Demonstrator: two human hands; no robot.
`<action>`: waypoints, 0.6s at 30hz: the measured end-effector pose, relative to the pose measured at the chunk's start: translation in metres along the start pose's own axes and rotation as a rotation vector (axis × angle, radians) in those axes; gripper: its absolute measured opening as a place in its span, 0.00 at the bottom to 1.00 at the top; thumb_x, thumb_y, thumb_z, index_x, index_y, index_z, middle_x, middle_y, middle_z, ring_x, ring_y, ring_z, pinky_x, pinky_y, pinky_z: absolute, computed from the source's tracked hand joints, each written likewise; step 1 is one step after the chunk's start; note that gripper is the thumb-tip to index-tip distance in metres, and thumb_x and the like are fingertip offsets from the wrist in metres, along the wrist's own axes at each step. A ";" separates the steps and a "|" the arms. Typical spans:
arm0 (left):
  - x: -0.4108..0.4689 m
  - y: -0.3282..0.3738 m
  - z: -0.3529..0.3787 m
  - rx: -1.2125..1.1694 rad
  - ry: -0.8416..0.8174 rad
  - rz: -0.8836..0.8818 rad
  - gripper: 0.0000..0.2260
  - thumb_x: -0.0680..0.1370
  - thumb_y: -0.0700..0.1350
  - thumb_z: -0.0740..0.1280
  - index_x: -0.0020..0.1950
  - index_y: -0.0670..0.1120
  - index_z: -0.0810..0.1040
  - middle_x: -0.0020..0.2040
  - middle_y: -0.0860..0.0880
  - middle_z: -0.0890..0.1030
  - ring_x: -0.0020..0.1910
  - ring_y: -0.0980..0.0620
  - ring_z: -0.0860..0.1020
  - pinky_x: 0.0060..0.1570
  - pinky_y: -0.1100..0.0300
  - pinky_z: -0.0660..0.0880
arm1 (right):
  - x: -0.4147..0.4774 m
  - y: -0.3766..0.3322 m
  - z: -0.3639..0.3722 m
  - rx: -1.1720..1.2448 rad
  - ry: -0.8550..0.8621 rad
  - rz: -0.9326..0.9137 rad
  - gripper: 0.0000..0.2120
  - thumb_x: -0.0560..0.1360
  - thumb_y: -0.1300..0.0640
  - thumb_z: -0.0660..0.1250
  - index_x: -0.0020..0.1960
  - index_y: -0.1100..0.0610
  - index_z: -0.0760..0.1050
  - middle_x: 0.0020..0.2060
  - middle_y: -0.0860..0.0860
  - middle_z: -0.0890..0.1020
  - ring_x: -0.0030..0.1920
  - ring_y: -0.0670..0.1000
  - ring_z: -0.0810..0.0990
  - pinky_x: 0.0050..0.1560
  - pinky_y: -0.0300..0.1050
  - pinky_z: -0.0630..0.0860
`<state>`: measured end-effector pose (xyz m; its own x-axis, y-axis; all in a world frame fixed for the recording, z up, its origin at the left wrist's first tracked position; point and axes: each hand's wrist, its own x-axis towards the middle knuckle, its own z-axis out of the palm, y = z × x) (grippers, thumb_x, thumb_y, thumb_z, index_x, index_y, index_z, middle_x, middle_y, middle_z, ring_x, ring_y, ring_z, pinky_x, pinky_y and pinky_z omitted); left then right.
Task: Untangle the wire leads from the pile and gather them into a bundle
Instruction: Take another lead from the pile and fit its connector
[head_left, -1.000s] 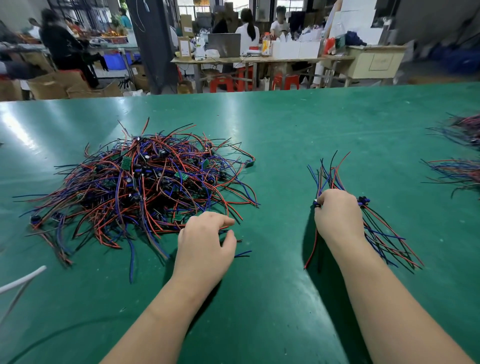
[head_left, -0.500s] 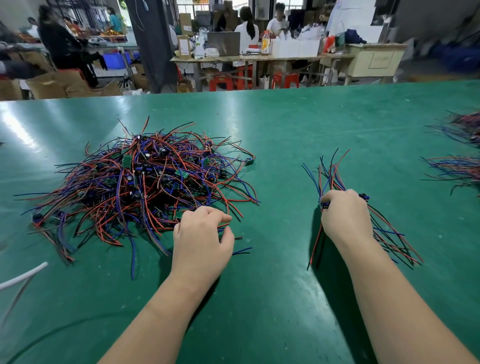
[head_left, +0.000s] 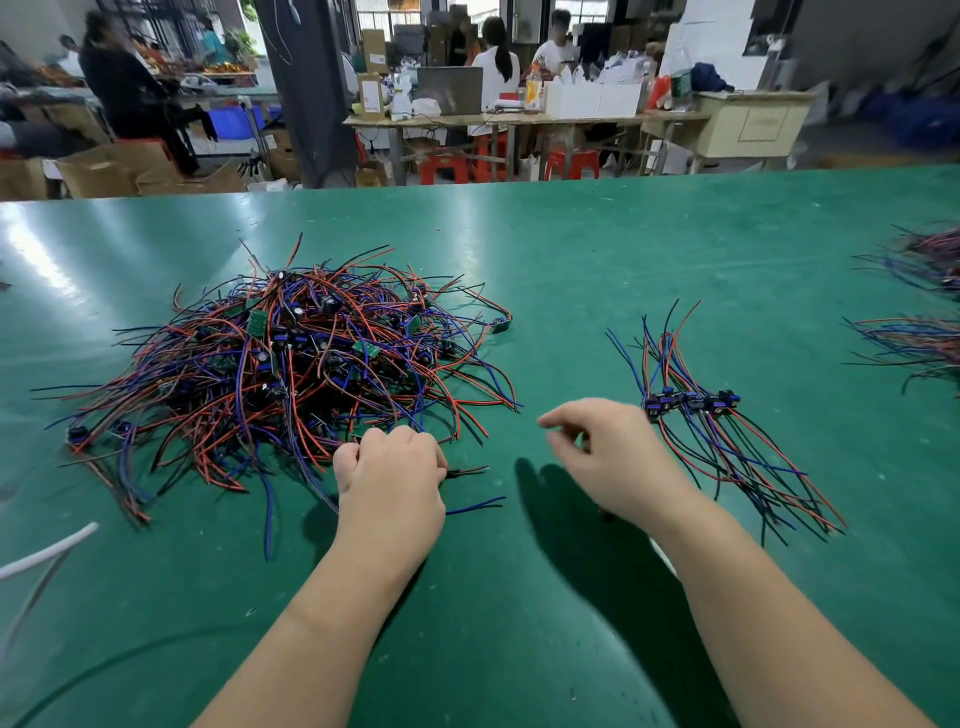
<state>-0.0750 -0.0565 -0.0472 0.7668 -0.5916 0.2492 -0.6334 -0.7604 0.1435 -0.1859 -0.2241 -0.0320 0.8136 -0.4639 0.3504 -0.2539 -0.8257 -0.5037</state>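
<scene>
Pile of red-blue-black wire leads (head_left: 291, 364) looks light, floppy; I'd pull by ends; left grip (head_left: 389, 478) pinches some; right grip (head_left: 618, 457) empty.

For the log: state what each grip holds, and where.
Left grip holds wire leads near their ends, at the pile edge; right grip holds nothing.

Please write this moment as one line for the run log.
left hand: grips wire lead at pile edge | right hand: holds nothing | bundle: lies on table
</scene>
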 end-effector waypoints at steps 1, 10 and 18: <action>-0.001 0.002 0.000 -0.032 0.018 -0.010 0.06 0.80 0.50 0.59 0.52 0.56 0.75 0.53 0.56 0.75 0.56 0.52 0.69 0.51 0.55 0.56 | -0.001 -0.003 0.004 -0.005 -0.056 -0.049 0.08 0.75 0.60 0.66 0.50 0.56 0.82 0.43 0.49 0.83 0.39 0.42 0.73 0.46 0.29 0.65; -0.016 0.030 -0.021 -0.724 0.415 0.379 0.05 0.73 0.33 0.63 0.47 0.38 0.78 0.48 0.44 0.79 0.49 0.46 0.76 0.52 0.51 0.71 | -0.006 -0.026 0.013 0.556 -0.252 -0.113 0.23 0.70 0.63 0.74 0.56 0.41 0.73 0.46 0.45 0.78 0.36 0.43 0.73 0.43 0.34 0.72; -0.031 0.049 -0.024 -0.678 0.406 0.597 0.10 0.76 0.42 0.64 0.56 0.45 0.75 0.61 0.44 0.76 0.61 0.46 0.74 0.61 0.49 0.70 | -0.009 -0.035 0.003 0.948 -0.161 -0.041 0.08 0.74 0.66 0.64 0.46 0.56 0.80 0.38 0.50 0.83 0.43 0.45 0.80 0.47 0.42 0.77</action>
<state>-0.1319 -0.0688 -0.0254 0.2883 -0.5945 0.7506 -0.9274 0.0218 0.3735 -0.1827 -0.1905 -0.0203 0.8924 -0.3323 0.3052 0.2475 -0.2050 -0.9470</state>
